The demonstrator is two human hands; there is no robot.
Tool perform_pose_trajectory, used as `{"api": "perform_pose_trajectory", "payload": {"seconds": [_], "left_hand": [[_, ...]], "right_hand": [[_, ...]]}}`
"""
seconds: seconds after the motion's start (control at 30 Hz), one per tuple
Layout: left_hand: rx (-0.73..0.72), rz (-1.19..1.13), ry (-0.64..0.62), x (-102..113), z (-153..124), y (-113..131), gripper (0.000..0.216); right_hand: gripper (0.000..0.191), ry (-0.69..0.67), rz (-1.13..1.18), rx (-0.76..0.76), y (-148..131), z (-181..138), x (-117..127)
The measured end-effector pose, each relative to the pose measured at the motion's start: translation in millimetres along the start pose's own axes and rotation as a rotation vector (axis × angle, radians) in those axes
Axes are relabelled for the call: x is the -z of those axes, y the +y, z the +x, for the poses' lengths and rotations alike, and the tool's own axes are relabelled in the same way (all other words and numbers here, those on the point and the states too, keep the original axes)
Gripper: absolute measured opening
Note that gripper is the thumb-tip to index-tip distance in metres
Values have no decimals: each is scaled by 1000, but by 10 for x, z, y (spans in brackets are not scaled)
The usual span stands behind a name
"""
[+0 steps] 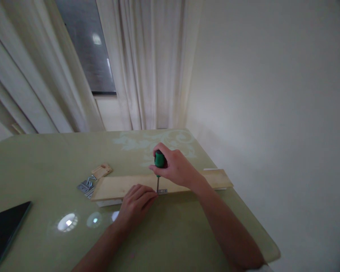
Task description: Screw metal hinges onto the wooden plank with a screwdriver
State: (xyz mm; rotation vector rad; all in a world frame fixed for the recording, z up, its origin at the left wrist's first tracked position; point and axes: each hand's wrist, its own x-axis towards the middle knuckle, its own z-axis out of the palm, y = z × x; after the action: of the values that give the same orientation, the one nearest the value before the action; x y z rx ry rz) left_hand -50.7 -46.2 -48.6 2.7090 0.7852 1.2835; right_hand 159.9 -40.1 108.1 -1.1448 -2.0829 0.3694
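Observation:
My right hand point(177, 168) is closed round the green handle of a screwdriver point(159, 162). The tool stands upright, its tip down on a small metal bracket point(162, 191) at the near edge of a long pale wooden board point(116, 187). The board lies flat on the green table point(45, 162). My left hand point(137, 204) rests just left of the bracket, fingers curled and pressed together against the board's near edge beside the screwdriver shaft. What those fingers pinch, if anything, is hidden.
Several metal brackets point(86, 186) and a small wooden piece point(102, 170) lie at the board's left end. A dark phone point(4, 230) sits at the table's near left. The board's right end reaches the table's right edge. Curtains and a wall stand behind.

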Motion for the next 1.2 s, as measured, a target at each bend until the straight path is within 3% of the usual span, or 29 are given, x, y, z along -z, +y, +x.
{"api": "perform_pose_trajectory", "payload": {"seconds": [0.3, 0.5, 0.77, 0.9, 1.2], "left_hand": [[-2, -6, -1, -5, -12, -20, 10], [1, 3, 0, 2, -2, -6, 11], [-5, 6, 10, 0, 7, 5, 10], [-6, 12, 5, 10, 18, 8, 11], [5, 7, -34, 12, 33, -14, 14]], "right_hand": [[33, 24, -86, -34, -19, 20, -34], [28, -20, -307, 3, -205, -50, 23], [56, 1, -595, -89, -366, -102, 72], [43, -20, -662, -138, -420, -117, 79], [26, -112, -512, 1, -432, -148, 77]]}}
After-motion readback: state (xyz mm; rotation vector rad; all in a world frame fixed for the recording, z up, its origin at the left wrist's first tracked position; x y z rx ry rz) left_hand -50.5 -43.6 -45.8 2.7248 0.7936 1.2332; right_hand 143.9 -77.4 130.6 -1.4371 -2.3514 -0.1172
